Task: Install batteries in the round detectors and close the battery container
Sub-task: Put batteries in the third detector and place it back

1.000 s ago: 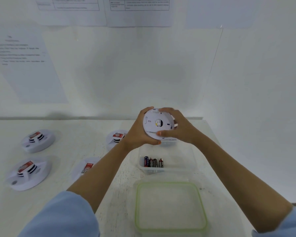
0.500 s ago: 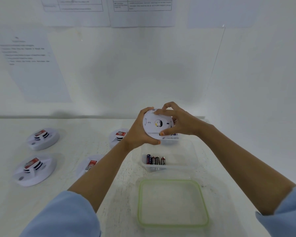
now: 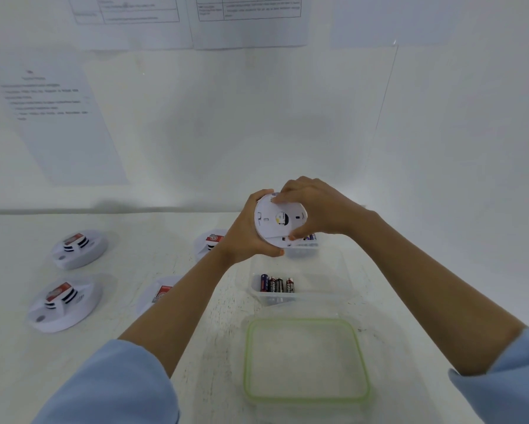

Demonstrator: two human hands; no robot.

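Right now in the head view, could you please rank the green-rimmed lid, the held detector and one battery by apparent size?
1. Green-rimmed lid, though it is nearest the camera.
2. Held detector.
3. Battery.

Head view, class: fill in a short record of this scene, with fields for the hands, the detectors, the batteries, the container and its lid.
Left hand: grips the held detector from its left side
Right hand: fingers curled over its top edge, thumb at its lower edge
Held detector: flat back towards the camera, above the container
Other detectors: four on the table, two partly hidden by the left arm
Batteries: row of four visible in the container
Container: clear, open
Lid: green-rimmed, on the table, nearer the person
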